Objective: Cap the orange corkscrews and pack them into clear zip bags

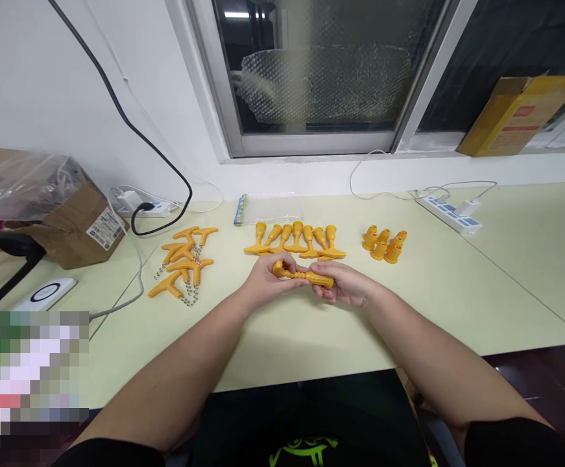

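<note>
Just above the near part of the table, my left hand (263, 282) is closed around the T-handle of a yellow corkscrew (280, 270). A yellow ribbed sleeve (322, 280) is in my right hand (348, 285), lined up with the corkscrew's shaft; the metal screw does not show, and how far it sits inside cannot be made out. Behind my hands stands a row of corkscrews with sleeves (298, 237), handles down. To the left lies a pile of bare corkscrews (182, 263) with metal spirals showing. Several loose sleeves (384, 243) stand on the right.
A clear plastic bag (270, 209) lies behind the row. Power strips stand at the back right (450, 213) and back left (158, 209), with cables. At left are a cardboard box (75, 224) and a white charging pad (46, 293). The table (457, 292) meets a windowed wall.
</note>
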Available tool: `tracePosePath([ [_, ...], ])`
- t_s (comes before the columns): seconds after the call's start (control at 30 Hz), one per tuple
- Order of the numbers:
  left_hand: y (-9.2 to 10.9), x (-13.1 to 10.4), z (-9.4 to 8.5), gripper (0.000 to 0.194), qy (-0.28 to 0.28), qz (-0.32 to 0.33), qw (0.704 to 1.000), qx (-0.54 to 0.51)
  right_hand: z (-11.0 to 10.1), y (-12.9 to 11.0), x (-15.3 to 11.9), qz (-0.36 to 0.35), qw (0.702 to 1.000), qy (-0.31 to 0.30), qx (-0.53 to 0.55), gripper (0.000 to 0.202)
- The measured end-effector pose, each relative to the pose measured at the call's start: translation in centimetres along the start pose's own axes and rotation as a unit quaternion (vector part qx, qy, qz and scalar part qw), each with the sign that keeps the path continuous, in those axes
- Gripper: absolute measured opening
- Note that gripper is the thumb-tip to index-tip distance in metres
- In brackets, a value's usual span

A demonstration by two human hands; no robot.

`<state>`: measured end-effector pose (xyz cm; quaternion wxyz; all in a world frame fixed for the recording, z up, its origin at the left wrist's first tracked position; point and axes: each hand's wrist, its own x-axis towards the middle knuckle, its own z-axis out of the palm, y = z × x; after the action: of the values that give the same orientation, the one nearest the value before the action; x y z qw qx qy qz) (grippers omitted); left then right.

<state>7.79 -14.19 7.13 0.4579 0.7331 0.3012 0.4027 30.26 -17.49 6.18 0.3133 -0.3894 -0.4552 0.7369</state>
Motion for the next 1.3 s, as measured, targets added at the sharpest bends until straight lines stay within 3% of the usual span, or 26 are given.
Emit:
tracePosePath([
  [0.07,-0.3,0.4,0.0,0.042,0.038,-0.021,0.999,-0.02,0.2,0.2,0.1,-0.117,0.989,0.063,-0.067,0.041],
  [0.13,-0.7,0.9,0.0,0.046,0.07,-0.048,0.994,-0.065,0.2,0.4,0.2,-0.237,0.95,0.129,-0.159,0.043],
  [0.2,-1.1,1.2,-0.1,0.05,0.079,-0.074,0.987,-0.115,0.2,0.5,0.4,-0.293,0.918,0.165,-0.209,0.037],
  [0.3,-1.3,1.2,-0.2,0.049,0.069,-0.076,0.987,-0.125,0.3,0.3,0.7,-0.238,0.948,0.151,-0.146,0.034],
  [0.4,-1.0,0.8,-0.3,0.042,0.058,-0.01,0.997,-0.04,0.4,-0.2,0.8,-0.111,0.986,0.121,-0.025,0.032],
  [0.53,-0.4,0.2,-0.3,0.025,-0.018,0.099,0.992,0.079,0.4,-0.3,0.9,0.045,0.991,0.115,0.053,0.029],
  [0.6,-0.3,-0.1,-0.2,0.018,-0.046,0.117,0.986,0.106,0.3,-0.2,0.9,0.078,0.99,0.107,0.036,0.034],
  [0.67,-0.4,-0.2,-0.1,0.016,-0.043,0.108,0.987,0.114,0.2,-0.1,0.9,0.041,0.993,0.109,-0.007,0.04],
  [0.73,-0.6,-0.1,0.1,0.02,-0.011,0.077,0.992,0.1,0.2,0.1,0.9,-0.064,0.989,0.119,-0.056,0.039],
  [0.83,-0.7,0.4,0.4,0.03,0.056,-0.009,0.998,0.008,0.2,0.4,0.9,-0.215,0.96,0.137,-0.116,0.038],
  [0.9,-0.7,0.7,0.5,0.037,0.072,-0.065,0.993,-0.066,0.1,0.6,1.0,-0.243,0.95,0.143,-0.135,0.039],
  [1.07,-0.9,0.9,0.4,0.043,0.055,-0.1,0.99,-0.082,-0.1,0.3,1.1,-0.161,0.975,0.122,-0.092,0.043],
  [1.3,-1.0,0.3,-0.2,0.034,0.037,0.048,0.994,0.091,0.0,-0.5,0.5,0.0,0.995,0.101,0.008,0.038],
])
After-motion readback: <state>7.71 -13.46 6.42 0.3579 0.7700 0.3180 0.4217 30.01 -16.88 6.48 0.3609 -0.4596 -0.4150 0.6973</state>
